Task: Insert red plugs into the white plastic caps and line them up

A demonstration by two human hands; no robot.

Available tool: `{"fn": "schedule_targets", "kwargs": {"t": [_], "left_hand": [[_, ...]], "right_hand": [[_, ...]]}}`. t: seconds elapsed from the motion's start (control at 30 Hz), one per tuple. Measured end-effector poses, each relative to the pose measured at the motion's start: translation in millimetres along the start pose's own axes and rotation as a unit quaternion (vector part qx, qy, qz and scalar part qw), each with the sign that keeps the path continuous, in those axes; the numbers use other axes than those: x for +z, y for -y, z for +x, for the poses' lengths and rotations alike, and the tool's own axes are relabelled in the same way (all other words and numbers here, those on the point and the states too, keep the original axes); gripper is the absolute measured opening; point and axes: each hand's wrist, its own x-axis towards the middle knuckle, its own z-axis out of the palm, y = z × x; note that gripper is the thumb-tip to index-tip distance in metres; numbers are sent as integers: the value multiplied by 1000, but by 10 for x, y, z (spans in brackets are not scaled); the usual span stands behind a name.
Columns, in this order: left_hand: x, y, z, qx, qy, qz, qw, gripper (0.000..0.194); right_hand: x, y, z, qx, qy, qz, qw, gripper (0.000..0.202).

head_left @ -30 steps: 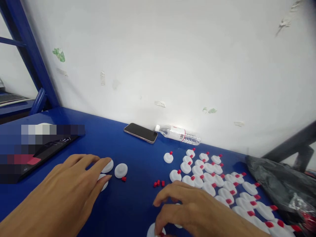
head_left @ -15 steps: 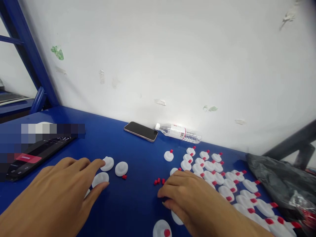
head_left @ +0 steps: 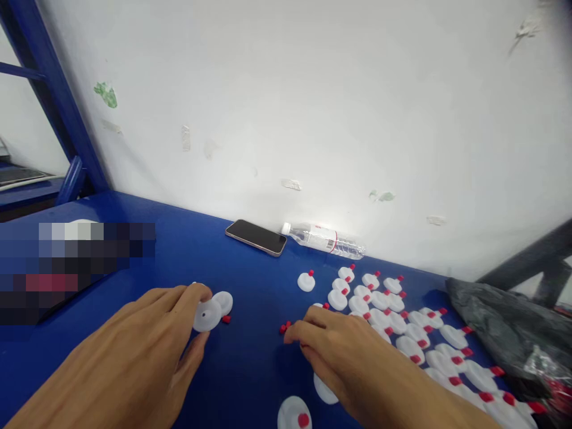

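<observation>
Over the blue table (head_left: 248, 375), a white disc (head_left: 208, 319) is gripped in the left hand (head_left: 143, 339). The right hand (head_left: 346, 348) curls its fingers beside small red caps (head_left: 284, 328); whether they hold one, I cannot tell. Picking up seems the step; next, a fine pinch is called for.

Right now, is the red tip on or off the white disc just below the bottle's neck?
On: the red tip joins the white disc at its upper edge.
</observation>
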Motion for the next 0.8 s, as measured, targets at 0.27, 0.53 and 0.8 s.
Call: {"fn": "schedule_targets", "kwargs": {"t": [0.27,0.53,0.8], "left_hand": [[128,-343,55,109,-71,20,991,38],[91,-551,81,175,-138,-31,974,26],[67,-511,91,144,-92,-56,984,32]], "right_hand": [[-265,112,-113,17,-184,210,960,27],[-310,241,-62,6,-192,402,895,16],[-372,248,-75,47,-191,453,869,17]]}}
